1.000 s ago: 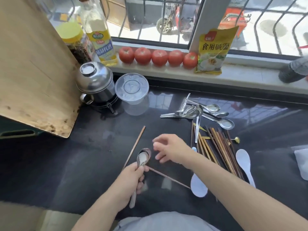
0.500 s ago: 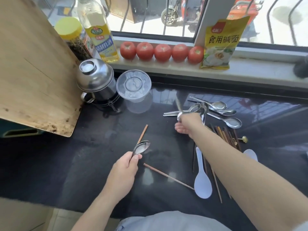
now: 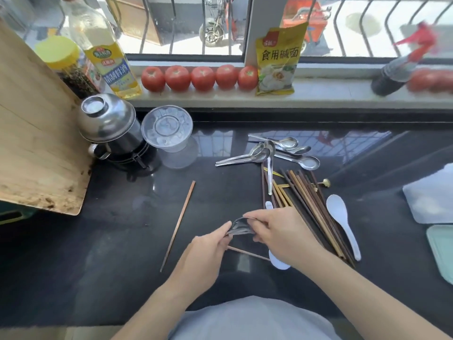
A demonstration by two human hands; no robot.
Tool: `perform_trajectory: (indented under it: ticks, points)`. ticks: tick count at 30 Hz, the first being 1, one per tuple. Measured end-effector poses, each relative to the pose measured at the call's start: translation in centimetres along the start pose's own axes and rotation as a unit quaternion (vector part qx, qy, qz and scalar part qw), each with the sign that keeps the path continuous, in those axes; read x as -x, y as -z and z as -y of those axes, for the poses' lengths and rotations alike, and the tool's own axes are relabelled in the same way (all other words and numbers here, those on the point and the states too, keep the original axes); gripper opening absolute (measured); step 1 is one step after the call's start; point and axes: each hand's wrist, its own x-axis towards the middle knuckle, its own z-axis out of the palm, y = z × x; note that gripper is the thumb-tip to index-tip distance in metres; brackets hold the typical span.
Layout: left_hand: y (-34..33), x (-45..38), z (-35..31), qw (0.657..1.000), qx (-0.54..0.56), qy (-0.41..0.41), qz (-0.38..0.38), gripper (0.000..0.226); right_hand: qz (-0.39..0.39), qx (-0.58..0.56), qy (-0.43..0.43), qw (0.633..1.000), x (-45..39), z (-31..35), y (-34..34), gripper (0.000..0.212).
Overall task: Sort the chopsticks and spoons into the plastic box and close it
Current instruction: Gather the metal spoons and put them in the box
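Head view: chopstick bundle (image 3: 310, 212) lies beside right hand (image 3: 282, 235).

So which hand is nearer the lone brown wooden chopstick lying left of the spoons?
Left. The left hand is just right of the lone brown wooden chopstick; the right hand is farther right.

Home kitchen: tomatoes (image 3: 199, 78), oil bottle (image 3: 105, 52)

Glossy black counter (image 3: 98, 253) reflects bright daylight from a barred window (image 3: 186, 25) along its far edge, w/ a pale sill (image 3: 331, 93) btwn them. Wooden board (image 3: 36, 143) leans at the counter's left edge. Outside: sunlit pavement & a parked scooter (image 3: 215, 28).
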Motion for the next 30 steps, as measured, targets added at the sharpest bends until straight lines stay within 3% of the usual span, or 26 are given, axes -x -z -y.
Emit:
perform_trajectory:
  ticks: [2,6,9,13,15,18,20,21,26,30]
  points:
    - [-0.1,0.3,-0.2,0.997,0.057,0.046,0.027,0.041,0.022,-0.050,-0.018,0.998,0.7,0.3,-0.5,0.025]
    - [0.1,1.4,0.5,0.985,0.138,0.042,0.089,0.025,0.208,-0.160,-0.035,0.964,1.0,0.4,0.0,0.034]
    - [0.3,2.2,0.8,0.970,0.200,0.058,0.127,0.023,0.307,-0.210,-0.057,0.926,0.5,-0.4,0.4,0.038]
    - [0.5,2.8,1.0,0.955,0.249,0.115,0.113,0.024,0.394,-0.224,-0.073,0.888,-1.0,-1.7,0.9,0.038]
    - [0.4,2.7,1.6,0.965,0.213,0.136,0.074,0.025,0.348,-0.195,-0.114,0.910,-3.2,-2.3,1.4,0.032]
    - [0.7,2.3,2.7,0.962,0.197,0.187,0.010,0.029,0.062,-0.176,-0.205,0.961,-9.2,-3.8,2.0,0.017]
    - [1.1,2.1,3.4,0.952,0.209,0.223,-0.020,0.031,-0.121,-0.089,-0.215,0.965,-13.4,-4.5,3.2,0.015]
    - [1.4,2.1,3.7,0.948,0.214,0.233,-0.030,0.032,-0.166,-0.032,-0.211,0.963,-15.2,-4.6,4.0,0.017]
    - [2.7,2.1,4.0,0.931,0.254,0.255,-0.053,0.032,-0.168,0.108,-0.269,0.942,-20.2,-4.3,4.9,0.041]
    - [3.1,1.7,3.6,0.907,0.316,0.269,-0.069,0.034,-0.143,0.069,-0.308,0.938,-21.2,-4.8,3.8,0.025]
